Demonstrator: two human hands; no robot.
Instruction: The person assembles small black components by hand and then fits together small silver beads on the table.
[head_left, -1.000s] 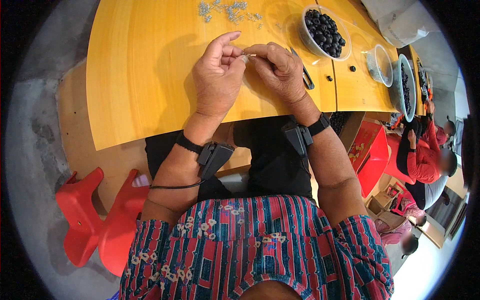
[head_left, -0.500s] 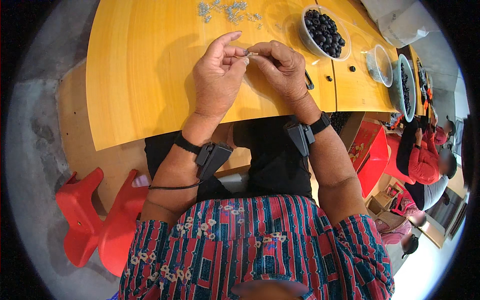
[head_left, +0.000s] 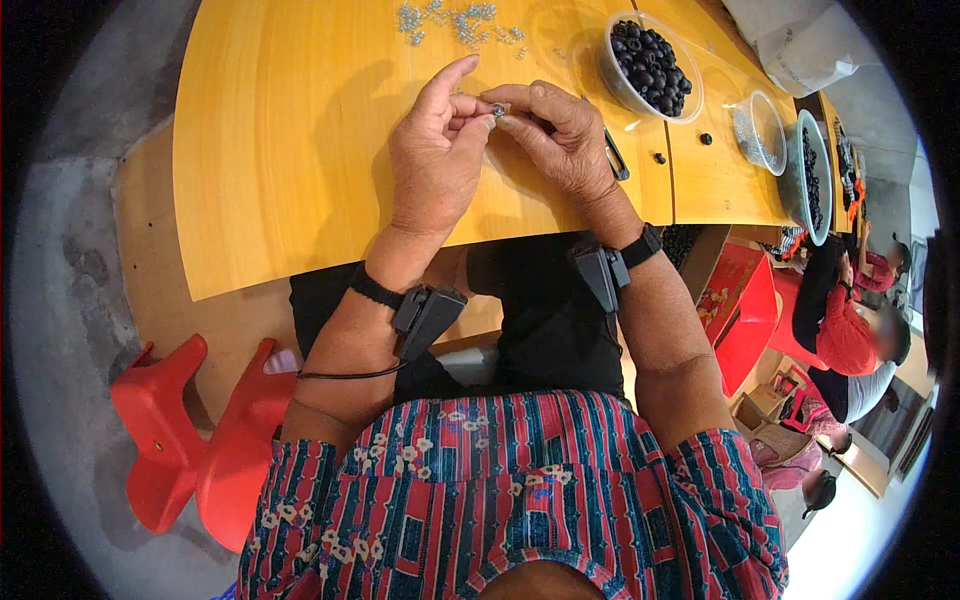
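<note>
My left hand [head_left: 440, 150] and my right hand [head_left: 560, 140] meet above the yellow table. Their thumbs and forefingers pinch a small silvery piece [head_left: 499, 111], whose exact kind is too small to make out. The left forefinger sticks up and away from the pinch. Beyond the hands lies a loose scatter of small silvery coil springs [head_left: 470, 22]. A black loop-shaped clip or handle [head_left: 615, 157] rests beside my right hand, partly covered by it.
To the right stands a clear bowl of black knobs [head_left: 650, 68]. Two loose black knobs [head_left: 705, 139] lie near it, then a clear tub [head_left: 758, 133] and a pale blue basin [head_left: 808, 180]. Red chairs [head_left: 160, 435] stand at lower left; other people [head_left: 850, 330] sit at far right.
The fingers have shifted slightly at the pinch, and the silvery piece shows more plainly between them. My right hand has tilted a little, uncovering more of the black loop.
</note>
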